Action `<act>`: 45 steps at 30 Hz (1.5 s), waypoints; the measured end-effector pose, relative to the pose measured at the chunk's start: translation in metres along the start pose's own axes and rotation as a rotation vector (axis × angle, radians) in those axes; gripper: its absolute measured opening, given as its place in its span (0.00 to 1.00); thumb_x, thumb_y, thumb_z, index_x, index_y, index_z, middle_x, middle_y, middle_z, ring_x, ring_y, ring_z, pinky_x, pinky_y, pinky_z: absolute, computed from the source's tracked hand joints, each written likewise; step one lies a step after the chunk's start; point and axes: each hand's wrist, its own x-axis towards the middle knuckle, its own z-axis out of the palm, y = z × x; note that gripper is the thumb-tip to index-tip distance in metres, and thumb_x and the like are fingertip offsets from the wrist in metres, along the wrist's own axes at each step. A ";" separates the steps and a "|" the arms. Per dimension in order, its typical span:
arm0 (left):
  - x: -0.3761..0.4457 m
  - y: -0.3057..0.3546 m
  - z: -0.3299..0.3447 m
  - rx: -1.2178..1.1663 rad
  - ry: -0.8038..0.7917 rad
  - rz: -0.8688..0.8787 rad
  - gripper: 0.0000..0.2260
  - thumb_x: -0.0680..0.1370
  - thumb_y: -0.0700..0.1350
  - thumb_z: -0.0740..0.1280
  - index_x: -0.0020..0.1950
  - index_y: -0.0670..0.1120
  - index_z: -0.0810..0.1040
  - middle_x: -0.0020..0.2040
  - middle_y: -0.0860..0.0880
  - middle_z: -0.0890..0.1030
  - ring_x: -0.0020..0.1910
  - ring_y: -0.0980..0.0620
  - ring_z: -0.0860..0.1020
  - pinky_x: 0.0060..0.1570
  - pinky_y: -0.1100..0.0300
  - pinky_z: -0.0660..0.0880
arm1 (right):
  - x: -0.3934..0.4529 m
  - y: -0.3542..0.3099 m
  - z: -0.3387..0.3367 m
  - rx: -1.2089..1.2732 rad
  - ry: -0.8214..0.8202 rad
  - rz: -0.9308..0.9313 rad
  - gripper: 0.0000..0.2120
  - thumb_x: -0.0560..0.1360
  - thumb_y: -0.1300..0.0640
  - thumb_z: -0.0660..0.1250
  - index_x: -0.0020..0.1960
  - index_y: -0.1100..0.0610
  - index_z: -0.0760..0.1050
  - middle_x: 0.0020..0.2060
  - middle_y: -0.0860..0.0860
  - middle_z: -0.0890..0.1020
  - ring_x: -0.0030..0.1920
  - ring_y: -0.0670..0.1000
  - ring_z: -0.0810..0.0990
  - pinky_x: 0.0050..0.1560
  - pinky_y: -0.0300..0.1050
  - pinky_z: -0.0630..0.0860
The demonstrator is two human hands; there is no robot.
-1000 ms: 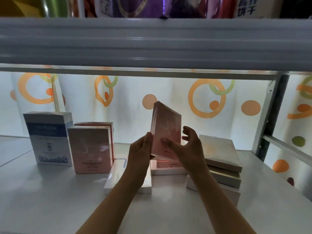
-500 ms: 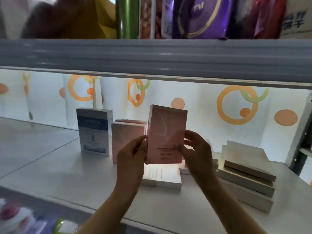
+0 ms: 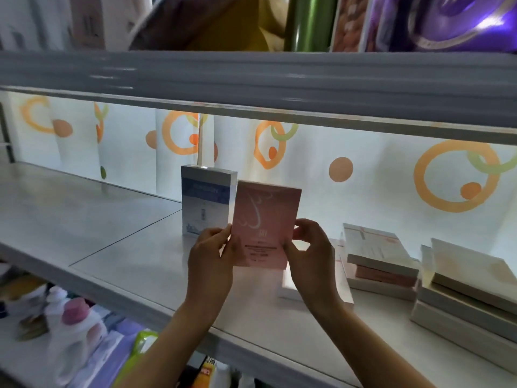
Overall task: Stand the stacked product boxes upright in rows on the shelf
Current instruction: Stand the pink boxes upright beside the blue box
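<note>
Pink box (image 3: 264, 224) upright between both hands, apparently above the shelf (image 3: 117, 247).

Between the fingers (image 3: 221, 236) of both hands, the pink box (image 3: 265, 222) looks like smooth card under glossy clear wrap. Just behind the left fingers, the blue-and-white box (image 3: 205, 197) has the same shiny film. Below the fingers, the shelf (image 3: 112, 233) is smooth, pale and faintly reflective. Right of the fingers, the stacked boxes (image 3: 461, 292) look like matt cream card. Behind hangs a thin printed backdrop (image 3: 377, 175), light showing through it.
</note>
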 end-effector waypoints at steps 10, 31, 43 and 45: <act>0.008 -0.022 0.003 -0.031 0.023 -0.137 0.11 0.78 0.47 0.66 0.59 0.49 0.81 0.49 0.59 0.79 0.38 0.69 0.70 0.46 0.80 0.63 | -0.001 0.015 0.011 -0.101 -0.088 -0.042 0.11 0.74 0.60 0.73 0.54 0.52 0.78 0.46 0.43 0.83 0.44 0.39 0.81 0.43 0.23 0.74; 0.014 -0.024 0.014 -0.060 -0.198 -0.229 0.18 0.79 0.54 0.61 0.69 0.52 0.71 0.65 0.53 0.77 0.62 0.50 0.77 0.61 0.52 0.73 | 0.000 0.023 0.013 -0.219 -0.112 -0.018 0.15 0.73 0.57 0.74 0.52 0.47 0.70 0.45 0.42 0.78 0.42 0.38 0.77 0.35 0.22 0.71; 0.004 -0.012 0.012 0.039 -0.118 -0.233 0.21 0.79 0.53 0.61 0.71 0.50 0.68 0.69 0.50 0.73 0.66 0.48 0.73 0.64 0.53 0.69 | 0.006 0.028 0.013 -0.200 -0.057 0.009 0.19 0.71 0.49 0.75 0.58 0.52 0.73 0.45 0.44 0.78 0.42 0.43 0.78 0.41 0.28 0.71; -0.003 -0.006 0.009 0.115 -0.100 -0.197 0.20 0.80 0.52 0.60 0.72 0.50 0.68 0.69 0.50 0.73 0.66 0.48 0.73 0.64 0.56 0.68 | 0.006 0.028 0.013 -0.201 -0.053 0.003 0.19 0.71 0.49 0.75 0.58 0.53 0.73 0.45 0.44 0.78 0.43 0.44 0.78 0.42 0.29 0.72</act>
